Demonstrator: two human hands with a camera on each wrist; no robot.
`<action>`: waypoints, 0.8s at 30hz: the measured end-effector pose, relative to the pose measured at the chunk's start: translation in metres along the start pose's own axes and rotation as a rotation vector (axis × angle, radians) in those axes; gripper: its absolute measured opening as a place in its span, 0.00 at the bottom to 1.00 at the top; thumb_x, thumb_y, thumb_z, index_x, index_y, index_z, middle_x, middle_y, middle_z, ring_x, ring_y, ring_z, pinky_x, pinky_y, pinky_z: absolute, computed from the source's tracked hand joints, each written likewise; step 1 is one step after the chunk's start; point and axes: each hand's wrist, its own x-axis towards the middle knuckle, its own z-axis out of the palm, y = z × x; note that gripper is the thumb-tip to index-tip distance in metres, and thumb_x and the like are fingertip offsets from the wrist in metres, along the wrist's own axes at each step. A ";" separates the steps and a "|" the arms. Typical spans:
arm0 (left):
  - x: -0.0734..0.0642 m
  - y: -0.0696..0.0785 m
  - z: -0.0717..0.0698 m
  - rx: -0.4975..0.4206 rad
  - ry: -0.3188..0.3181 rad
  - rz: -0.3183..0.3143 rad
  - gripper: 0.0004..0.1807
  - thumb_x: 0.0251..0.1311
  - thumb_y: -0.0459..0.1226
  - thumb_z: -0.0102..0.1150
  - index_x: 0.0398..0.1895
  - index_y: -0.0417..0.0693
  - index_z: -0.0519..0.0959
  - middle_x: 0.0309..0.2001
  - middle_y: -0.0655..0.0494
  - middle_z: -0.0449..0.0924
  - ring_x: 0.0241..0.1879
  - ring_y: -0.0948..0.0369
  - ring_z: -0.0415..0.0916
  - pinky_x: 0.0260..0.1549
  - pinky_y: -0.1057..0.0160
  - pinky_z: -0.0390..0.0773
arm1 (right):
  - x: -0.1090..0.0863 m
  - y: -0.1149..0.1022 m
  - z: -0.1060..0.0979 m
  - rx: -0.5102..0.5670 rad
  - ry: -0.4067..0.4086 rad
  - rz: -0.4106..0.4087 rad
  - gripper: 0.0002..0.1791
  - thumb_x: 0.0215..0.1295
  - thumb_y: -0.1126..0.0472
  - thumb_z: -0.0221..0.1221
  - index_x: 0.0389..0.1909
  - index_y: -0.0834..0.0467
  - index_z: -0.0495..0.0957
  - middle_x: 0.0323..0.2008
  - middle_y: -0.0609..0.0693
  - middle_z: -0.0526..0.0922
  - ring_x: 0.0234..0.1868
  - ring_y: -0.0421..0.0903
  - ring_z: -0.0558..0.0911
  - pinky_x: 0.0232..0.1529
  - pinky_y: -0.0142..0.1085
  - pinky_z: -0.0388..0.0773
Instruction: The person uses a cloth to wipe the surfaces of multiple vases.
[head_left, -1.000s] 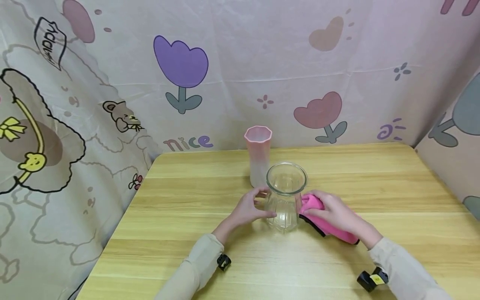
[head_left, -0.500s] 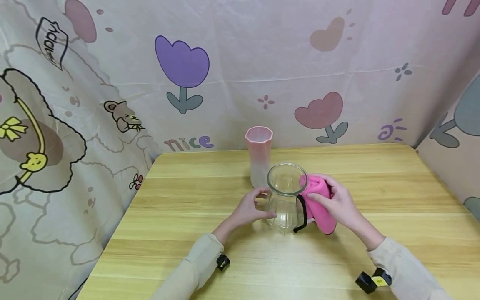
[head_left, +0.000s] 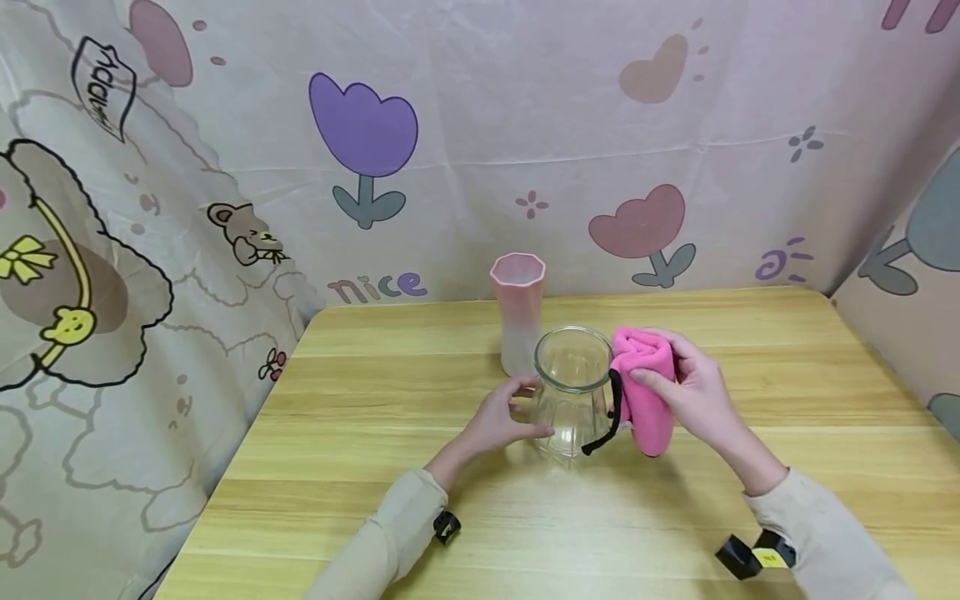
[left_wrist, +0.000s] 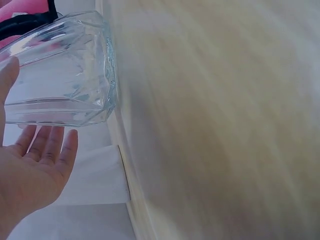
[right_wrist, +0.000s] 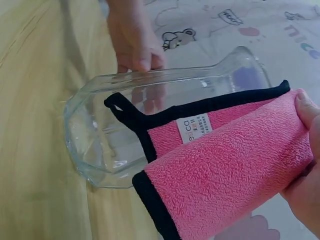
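Left fingers (head_left: 534, 429) grasp the glass vase (head_left: 572, 410); beside it, right fingers (head_left: 654, 382) clutch pink cloth (head_left: 649, 417), its label (right_wrist: 194, 128) legible only from the right wrist.

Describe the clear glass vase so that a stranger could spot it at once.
Start at the wooden table below the patterned backdrop. Near the table's middle, between the left hand and the pink cloth in the right hand, stands the clear glass vase. It is see-through and round-rimmed, unlike the narrower pink-and-white vase behind it.
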 end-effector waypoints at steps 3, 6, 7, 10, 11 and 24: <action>-0.001 0.001 0.000 -0.006 -0.002 -0.002 0.37 0.41 0.37 0.71 0.58 0.46 0.67 0.54 0.57 0.71 0.54 0.59 0.68 0.51 0.59 0.72 | 0.000 0.002 0.002 -0.015 -0.002 -0.014 0.23 0.53 0.74 0.60 0.53 0.68 0.70 0.43 0.32 0.77 0.38 0.32 0.79 0.32 0.26 0.79; -0.001 0.001 0.000 -0.009 -0.004 0.002 0.36 0.41 0.37 0.71 0.58 0.46 0.67 0.55 0.56 0.71 0.54 0.58 0.68 0.51 0.58 0.72 | -0.002 0.005 0.003 -0.016 0.002 -0.014 0.23 0.53 0.75 0.59 0.53 0.68 0.70 0.43 0.31 0.77 0.37 0.32 0.79 0.32 0.26 0.79; 0.000 0.001 0.000 -0.007 -0.004 0.000 0.36 0.42 0.37 0.71 0.58 0.46 0.67 0.55 0.56 0.71 0.54 0.58 0.68 0.51 0.58 0.72 | -0.003 0.006 0.003 -0.016 0.001 -0.014 0.23 0.53 0.75 0.59 0.53 0.68 0.70 0.43 0.31 0.77 0.37 0.32 0.79 0.32 0.26 0.79; 0.000 0.001 0.000 0.006 -0.006 -0.008 0.36 0.42 0.37 0.71 0.58 0.46 0.67 0.55 0.56 0.71 0.54 0.59 0.68 0.51 0.59 0.72 | -0.004 0.010 0.004 -0.026 0.004 -0.017 0.24 0.53 0.75 0.60 0.53 0.68 0.70 0.43 0.31 0.76 0.38 0.31 0.78 0.32 0.25 0.78; 0.000 0.001 0.000 0.006 -0.007 -0.012 0.36 0.42 0.37 0.71 0.58 0.46 0.67 0.55 0.55 0.71 0.54 0.58 0.68 0.51 0.58 0.72 | -0.004 0.011 0.004 -0.029 0.003 -0.019 0.24 0.52 0.75 0.60 0.53 0.68 0.70 0.43 0.31 0.76 0.38 0.31 0.78 0.32 0.25 0.78; -0.001 0.002 0.001 0.007 0.001 -0.008 0.36 0.42 0.37 0.71 0.57 0.46 0.67 0.55 0.56 0.71 0.54 0.58 0.68 0.51 0.60 0.72 | -0.011 0.032 0.013 -0.213 -0.149 0.013 0.25 0.51 0.68 0.64 0.52 0.64 0.71 0.42 0.58 0.79 0.36 0.32 0.76 0.32 0.27 0.78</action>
